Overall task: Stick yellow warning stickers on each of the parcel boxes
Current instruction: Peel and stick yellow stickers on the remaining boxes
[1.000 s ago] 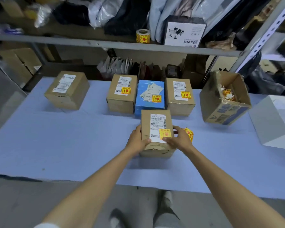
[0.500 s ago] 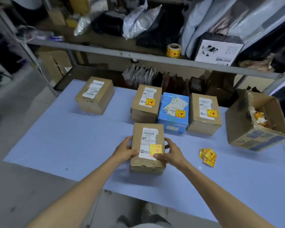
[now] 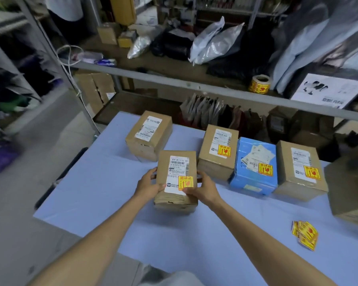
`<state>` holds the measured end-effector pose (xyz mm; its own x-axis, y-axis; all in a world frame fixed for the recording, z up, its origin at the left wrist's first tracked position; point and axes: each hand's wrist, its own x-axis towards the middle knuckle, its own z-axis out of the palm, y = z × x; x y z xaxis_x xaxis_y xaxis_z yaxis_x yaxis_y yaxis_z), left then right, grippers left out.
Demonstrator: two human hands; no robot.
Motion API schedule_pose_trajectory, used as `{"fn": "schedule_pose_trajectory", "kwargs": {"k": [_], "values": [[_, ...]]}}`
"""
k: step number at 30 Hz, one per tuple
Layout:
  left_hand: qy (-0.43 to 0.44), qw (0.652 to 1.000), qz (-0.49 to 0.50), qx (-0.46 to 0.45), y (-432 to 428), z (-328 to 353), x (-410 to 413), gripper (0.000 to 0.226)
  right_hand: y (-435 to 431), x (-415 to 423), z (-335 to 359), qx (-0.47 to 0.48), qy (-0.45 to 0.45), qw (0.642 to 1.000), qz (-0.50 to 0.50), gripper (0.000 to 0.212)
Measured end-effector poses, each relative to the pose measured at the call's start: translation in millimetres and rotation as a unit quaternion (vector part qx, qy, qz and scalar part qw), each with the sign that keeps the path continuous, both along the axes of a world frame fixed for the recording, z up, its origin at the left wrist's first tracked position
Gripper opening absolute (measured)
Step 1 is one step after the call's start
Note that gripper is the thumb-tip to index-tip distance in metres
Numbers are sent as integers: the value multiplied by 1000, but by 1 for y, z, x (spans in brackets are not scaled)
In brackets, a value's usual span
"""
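Table [image 3: 103, 195]: pale blue top, fronting a metal shelf [image 3: 174, 81] stacked with bags and cartons.
Open carton [image 3: 349, 188]: brown, at the table's right edge, cut off by the frame.
Back row: brown parcel [image 3: 218, 151], blue parcel [image 3: 254, 164] and second brown parcel [image 3: 300, 170] side by side, each with a yellow warning sticker at the lower right of its white label.
Unmarked parcel [image 3: 149, 135]: brown, at the table's far left, white shipping label only.
Held parcel [image 3: 177, 178]: brown, in front of the row, just left of the first stickered brown parcel; base meets the table.
Left hand [image 3: 150, 185]: clamped on the held parcel's left side, thumb on the top face.
Right hand [image 3: 203, 187]: clamped on the parcel's right side, thumb at the lower edge of its sticker.
Fresh sticker [image 3: 186, 183]: yellow with red print, at the lower right corner of the held parcel's label.
Sticker roll [image 3: 259, 84]: yellow, on the shelf's front edge, at right.
Loose stickers [image 3: 305, 234]: small overlapping pile on the table, near right, well apart from both hands.
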<state>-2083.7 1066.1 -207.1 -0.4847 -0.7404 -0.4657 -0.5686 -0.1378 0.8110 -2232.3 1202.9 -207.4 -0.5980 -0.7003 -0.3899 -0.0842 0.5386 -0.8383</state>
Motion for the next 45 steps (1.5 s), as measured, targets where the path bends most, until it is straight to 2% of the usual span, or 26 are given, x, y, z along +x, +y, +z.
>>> {"fn": "schedule_pose_trajectory", "kwargs": {"k": [4, 8, 11, 16, 23, 26, 28, 30, 32, 33, 35, 37, 40, 43, 45], "values": [[3, 999, -32, 0, -46, 5, -18, 70, -44, -6, 4, 7, -1, 999, -32, 65], [18, 995, -97, -22, -83, 11, -52, 70, -84, -19, 8, 16, 28, 998, -58, 36], [21, 989, -138, -51, -105, 10, -83, 73, -108, -36, 7, 30, 66, 993, -94, 33], [-12, 985, -151, -77, -134, -2, -123, 61, -141, -59, 5, 65, 142, 981, -115, 26], [-46, 982, -159, -93, -146, -18, -151, 62, -160, -76, -8, 102, 195, 970, -105, 25], [-56, 978, -167, -109, -145, -23, -155, 67, -165, -80, -9, 155, 213, 960, -98, 28], [-64, 973, -172, -138, -143, -20, -155, 66, -167, -77, -6, 197, 239, 946, -90, 28], [-61, 966, -173, -182, -147, -12, -156, 59, -170, -73, 0, 240, 303, 919, -75, 31], [-48, 965, -150, -210, -158, 0, -152, 49, -175, -67, 6, 225, 364, 902, -53, 39], [-41, 966, -135, -218, -167, 5, -149, 45, -179, -63, 9, 191, 369, 909, -33, 43], [-49, 963, -108, -241, -190, 9, -140, 42, -192, -51, 14, 114, 324, 939, 6, 45], [-98, 956, -100, -259, -216, 7, -128, 51, -209, -39, 19, 77, 256, 963, 25, 43], [-172, 944, -161, -230, -248, -9, -107, 70, -238, -25, 17, 86, 188, 977, 46, 46], [-130, 960, -191, -157, -262, -26, -89, 77, -265, -12, 6, 125, 172, 976, 55, 71], [-125, 966, -168, -154, -266, -30, -79, 80, -276, 0, 2, 145, 156, 976, 40, 85]]}}
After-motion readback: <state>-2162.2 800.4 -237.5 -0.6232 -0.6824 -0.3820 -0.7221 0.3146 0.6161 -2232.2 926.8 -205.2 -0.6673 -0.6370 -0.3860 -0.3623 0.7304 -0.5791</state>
